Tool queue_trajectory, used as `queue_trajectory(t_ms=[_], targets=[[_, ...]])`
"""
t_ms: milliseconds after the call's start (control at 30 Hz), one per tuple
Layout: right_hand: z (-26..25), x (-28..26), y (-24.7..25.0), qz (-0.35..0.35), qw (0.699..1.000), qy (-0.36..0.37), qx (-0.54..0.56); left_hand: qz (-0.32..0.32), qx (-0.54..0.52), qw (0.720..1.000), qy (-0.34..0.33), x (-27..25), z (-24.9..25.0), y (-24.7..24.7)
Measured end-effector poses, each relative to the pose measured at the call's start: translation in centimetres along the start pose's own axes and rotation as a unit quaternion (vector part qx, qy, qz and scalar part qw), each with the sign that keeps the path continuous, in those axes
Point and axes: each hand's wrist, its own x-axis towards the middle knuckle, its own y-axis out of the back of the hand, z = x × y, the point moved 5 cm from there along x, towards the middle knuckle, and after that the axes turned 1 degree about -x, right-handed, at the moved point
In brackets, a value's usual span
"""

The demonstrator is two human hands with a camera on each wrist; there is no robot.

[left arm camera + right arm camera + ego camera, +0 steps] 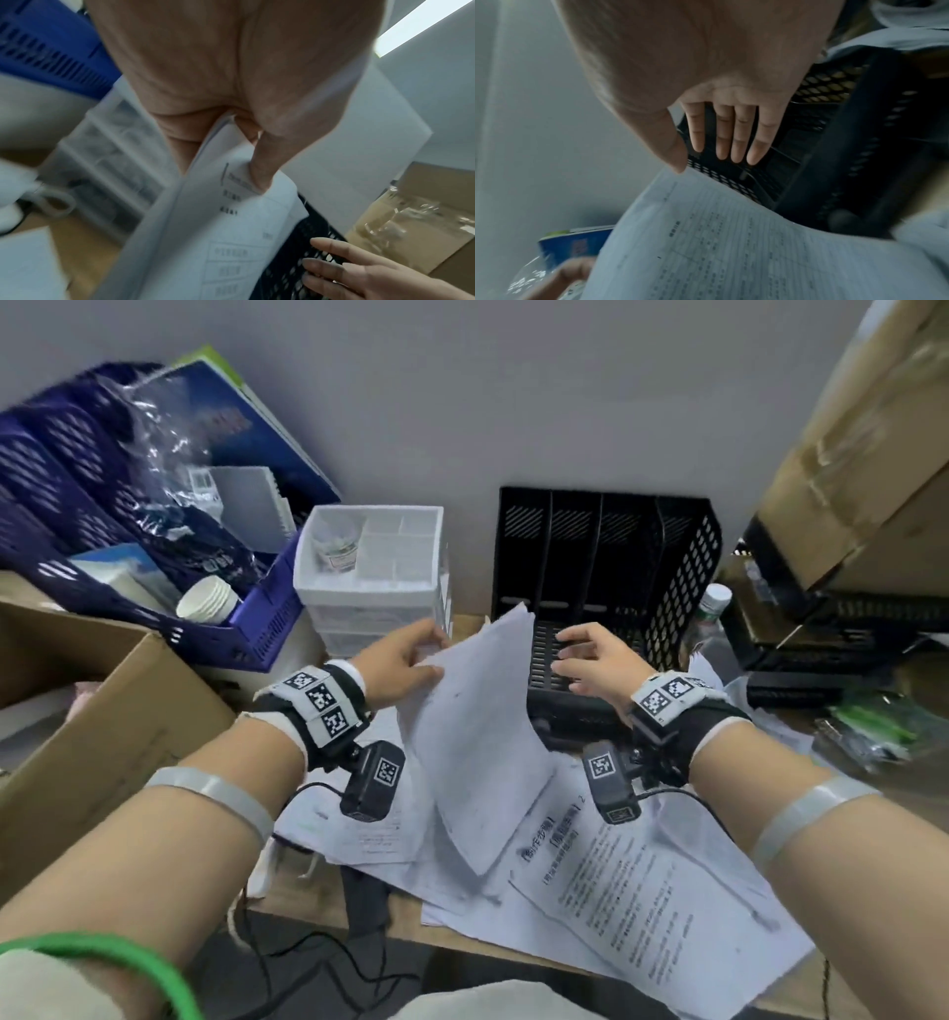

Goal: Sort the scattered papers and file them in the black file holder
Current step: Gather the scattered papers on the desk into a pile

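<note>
Left hand (398, 660) pinches a sheaf of papers (477, 737) at its upper left edge, thumb on top, fingers behind; the sheets hang tilted at frame centre, top corner overlapping the left front of the black file holder (606, 546). Right hand (595, 660) is spread, fingers straight, holding nothing, hovering over the holder's mesh front; contact with the mesh can't be told. Holder stands upright against the wall, upper centre-right, four slots, none visibly holding paper. More scattered papers (642, 891) lie on the desk (287, 901) in the lower centre and lower right, overlapping each other. White drawer organizer (369, 567) just left of the holder; blue file rack (102, 505) in the upper left with paper cups (208, 600) in it. Cardboard box (102, 737) at left edge. Water bottle (711, 618) just right of the holder.
</note>
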Motion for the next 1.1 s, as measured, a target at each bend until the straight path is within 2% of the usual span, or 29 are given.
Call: queue_trajectory(t_ms=[100, 267, 433, 500, 600, 700, 800, 867, 967, 1033, 1100], targets=[[-3.6, -0.2, 0.7, -0.027, 0.996, 0.068, -0.055, 0.017, -0.023, 0.998, -0.062, -1.1, 3.6, 3.1], [-7.4, -1.0, 1.0, -0.109, 0.984, 0.143, -0.012, 0.037, -0.036, 0.985, -0.166, -2.3, 8.2, 6.1], [-7.5, -1.2, 1.9, -0.045, 0.981, 0.19, -0.018, 0.135, -0.103, 0.965, -0.199, -2.5, 8.3, 7.7], [-7.1, -1.4, 2.2, -0.013, 0.981, 0.193, -0.017, 0.145, -0.145, 0.96, -0.191, -2.4, 7.5, 7.5], [-7.0, -1.9, 2.5, -0.01, 0.976, 0.218, -0.02, 0.09, -0.157, 0.964, -0.196, -2.3, 7.3, 6.5], [-6.9, -2.4, 2.7, -0.03, 0.972, 0.231, -0.041, -0.003, -0.058, 0.975, -0.216, -2.0, 8.7, 4.8], [-6.6, -3.1, 3.3, -0.027, 0.971, 0.22, -0.085, -0.03, -0.048, 0.969, -0.24, -1.4, 10.0, 4.0], [-5.8, -3.6, 4.2, 0.001, 0.977, 0.2, -0.073, -0.008, -0.072, 0.967, -0.246, -0.6, 10.4, 3.9], [-3.6, -3.9, 5.0, 0.031, 0.984, 0.166, -0.058, 0.074, -0.137, 0.955, -0.253, 0.6, 10.6, 4.0], [-2.5, -4.3, 5.2, 0.055, 0.984, 0.148, -0.08, 0.127, -0.169, 0.947, -0.243, 1.5, 10.4, 4.2], [-2.0, -4.8, 5.4, 0.085, 0.982, 0.145, -0.085, 0.146, -0.232, 0.936, -0.221, 2.1, 9.9, 3.9]])
